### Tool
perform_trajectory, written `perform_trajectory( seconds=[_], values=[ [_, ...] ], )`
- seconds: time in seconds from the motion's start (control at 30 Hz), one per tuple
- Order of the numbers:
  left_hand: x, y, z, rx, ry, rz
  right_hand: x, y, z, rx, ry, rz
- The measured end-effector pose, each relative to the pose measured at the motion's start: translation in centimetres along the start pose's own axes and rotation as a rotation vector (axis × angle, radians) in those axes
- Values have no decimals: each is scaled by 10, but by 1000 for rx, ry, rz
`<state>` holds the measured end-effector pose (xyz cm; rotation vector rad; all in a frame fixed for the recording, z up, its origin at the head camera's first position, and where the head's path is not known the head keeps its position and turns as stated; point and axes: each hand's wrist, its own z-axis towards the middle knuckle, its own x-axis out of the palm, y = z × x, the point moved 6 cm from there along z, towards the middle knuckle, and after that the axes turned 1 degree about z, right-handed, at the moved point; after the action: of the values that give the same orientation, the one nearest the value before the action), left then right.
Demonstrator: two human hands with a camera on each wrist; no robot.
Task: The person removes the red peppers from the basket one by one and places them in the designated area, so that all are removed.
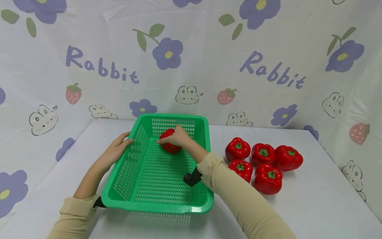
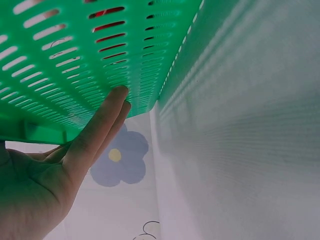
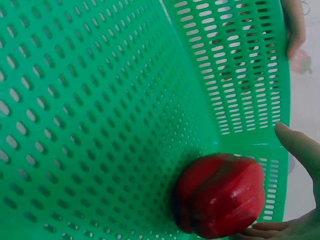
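Note:
A green plastic basket (image 1: pixel 158 207) with slotted walls stands tilted on the table. My left hand (image 1: pixel 114 150) holds its left side, thumb over the rim and straight fingers (image 2: pixel 102 120) along the outer wall. Inside, near the far end, a red bell pepper (image 1: pixel 170 148) lies on the basket floor, partly covered by my right hand (image 1: pixel 180 136) in the head view. In the right wrist view the thumb (image 3: pixel 300 145) is spread away from the pepper (image 3: pixel 222 195), while the other fingers are by its lower right side, partly hidden.
To the right of the basket, several red bell peppers (image 1: pixel 264 154) stand grouped on the white table (image 1: pixel 316 196), stems upward. My right forearm partly covers one pepper (image 1: pixel 241 170). Behind the table hangs a printed cloth (image 1: pixel 209 59).

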<state>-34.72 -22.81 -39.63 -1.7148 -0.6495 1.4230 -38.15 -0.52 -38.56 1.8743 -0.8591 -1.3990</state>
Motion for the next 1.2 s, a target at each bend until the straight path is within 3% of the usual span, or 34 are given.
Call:
perform_trajectory(
  seconds=[0.4, 1.2],
  values=[
    [-2, -2, 1, 12, 10, 2, 4, -10, 11, 70, 46, -31],
    [-3, -4, 1, -7, 18, -5, 7, -15, 13, 58, 8, -151]
  ],
)
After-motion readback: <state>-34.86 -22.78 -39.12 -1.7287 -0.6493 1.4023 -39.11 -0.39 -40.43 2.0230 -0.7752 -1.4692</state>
